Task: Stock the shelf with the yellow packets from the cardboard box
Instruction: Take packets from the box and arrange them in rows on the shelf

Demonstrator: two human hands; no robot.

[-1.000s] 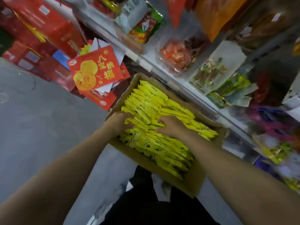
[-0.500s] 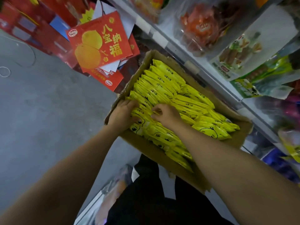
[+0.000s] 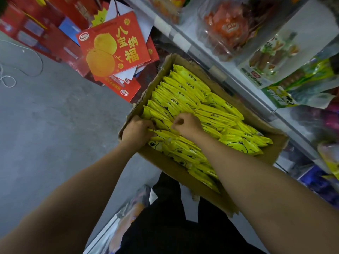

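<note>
Head view: an open cardboard box [image 3: 185, 177] sits just beside the shelf [image 3: 236, 77] edge, packed with yellow packets [image 3: 192, 92] standing on edge in rows. The left hand [image 3: 136, 131] is at the box's near-left corner, fingers curled round the ends of several packets in the left row. The right hand [image 3: 187, 125] is over the middle of the box, fingers bent and pinching the top edge of the same bundle. All visible yellow packets are inside the box. The shelf holds clear and white snack bags [image 3: 271, 57]. Left of the box, red gift cartons [image 3: 115, 48] with gold lettering lean near the shelf's end. The floor [image 3: 45, 125] is grey concrete, with a thin white cord [image 3: 7, 79] lying near the left edge. Black trousers [image 3: 170, 226] show below the box.
</note>
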